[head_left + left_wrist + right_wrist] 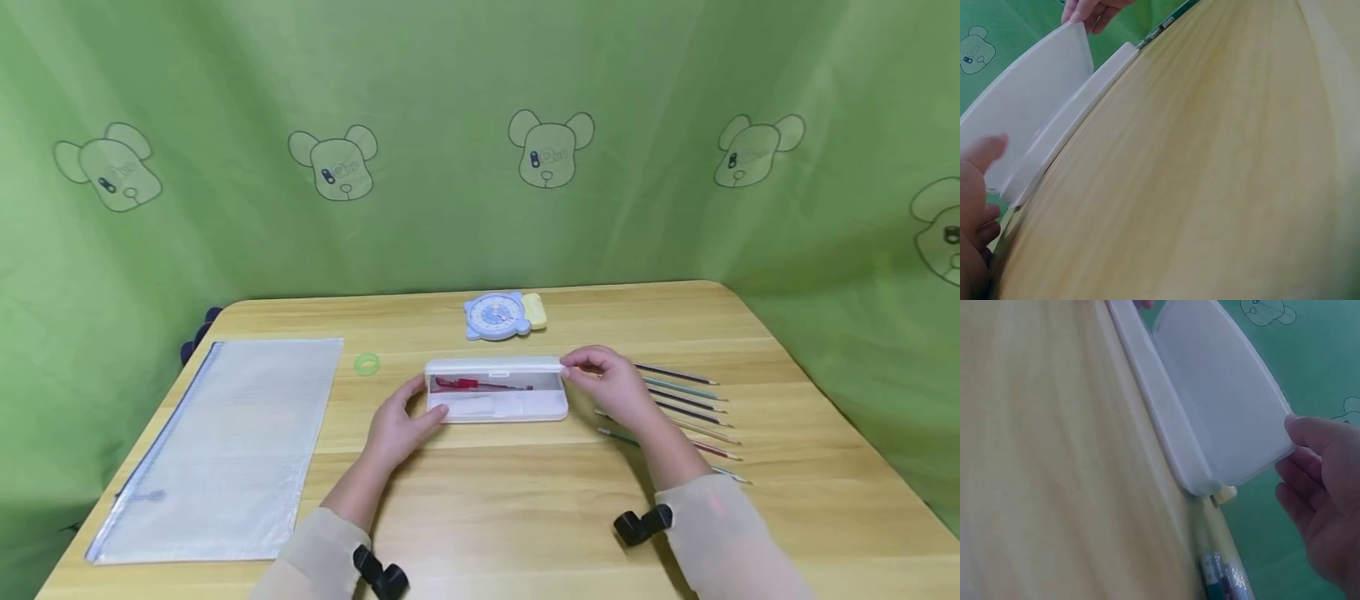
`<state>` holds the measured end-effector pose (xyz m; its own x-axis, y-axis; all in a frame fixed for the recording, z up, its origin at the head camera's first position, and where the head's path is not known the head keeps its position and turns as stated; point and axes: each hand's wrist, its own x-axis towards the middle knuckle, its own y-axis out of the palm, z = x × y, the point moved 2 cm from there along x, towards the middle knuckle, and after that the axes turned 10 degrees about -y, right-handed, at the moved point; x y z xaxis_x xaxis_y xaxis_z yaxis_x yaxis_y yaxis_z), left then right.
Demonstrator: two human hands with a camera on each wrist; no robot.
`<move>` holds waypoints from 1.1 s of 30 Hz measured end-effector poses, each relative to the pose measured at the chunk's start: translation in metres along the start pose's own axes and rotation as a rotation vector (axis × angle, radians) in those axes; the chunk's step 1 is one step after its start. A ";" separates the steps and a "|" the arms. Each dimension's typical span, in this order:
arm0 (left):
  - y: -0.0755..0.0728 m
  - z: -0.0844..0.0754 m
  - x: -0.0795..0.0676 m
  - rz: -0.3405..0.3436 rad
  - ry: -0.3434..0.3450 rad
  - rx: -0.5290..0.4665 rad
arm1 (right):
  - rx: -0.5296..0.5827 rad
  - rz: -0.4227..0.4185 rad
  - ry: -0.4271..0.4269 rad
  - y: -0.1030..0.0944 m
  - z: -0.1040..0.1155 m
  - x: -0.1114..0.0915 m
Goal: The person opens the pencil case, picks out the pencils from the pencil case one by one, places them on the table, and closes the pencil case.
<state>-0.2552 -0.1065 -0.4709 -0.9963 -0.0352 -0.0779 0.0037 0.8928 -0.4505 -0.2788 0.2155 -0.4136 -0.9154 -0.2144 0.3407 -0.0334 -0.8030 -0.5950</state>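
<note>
A white pencil case [498,406] lies near the middle of the table with its lid [1229,394] raised. Inside it shows a red pen [468,384]. My left hand [395,429] holds the case's left end, thumb over the front corner and fingers at the side. In the left wrist view, that thumb [988,152] is stretched out over the case. My right hand [611,383] pinches the lid's upper right corner between thumb and fingers, as the right wrist view also shows.
Several pencils [686,387] lie right of the case, partly under my right forearm. A blue clock-shaped toy [497,316] with a yellow part sits behind it. To the left are a green ring [367,364] and a clear zip pouch [225,450]. A green curtain [450,233] hangs behind the table.
</note>
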 end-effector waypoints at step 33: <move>-0.004 0.006 0.000 0.008 0.002 -0.066 | -0.134 0.225 0.111 0.024 -0.002 -0.022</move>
<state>-0.2545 -0.1128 -0.4747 -0.9965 -0.0272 -0.0794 0.0060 0.9207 -0.3902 -0.2604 0.2024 -0.4371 -0.9439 -0.3108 0.1119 0.1296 -0.6601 -0.7399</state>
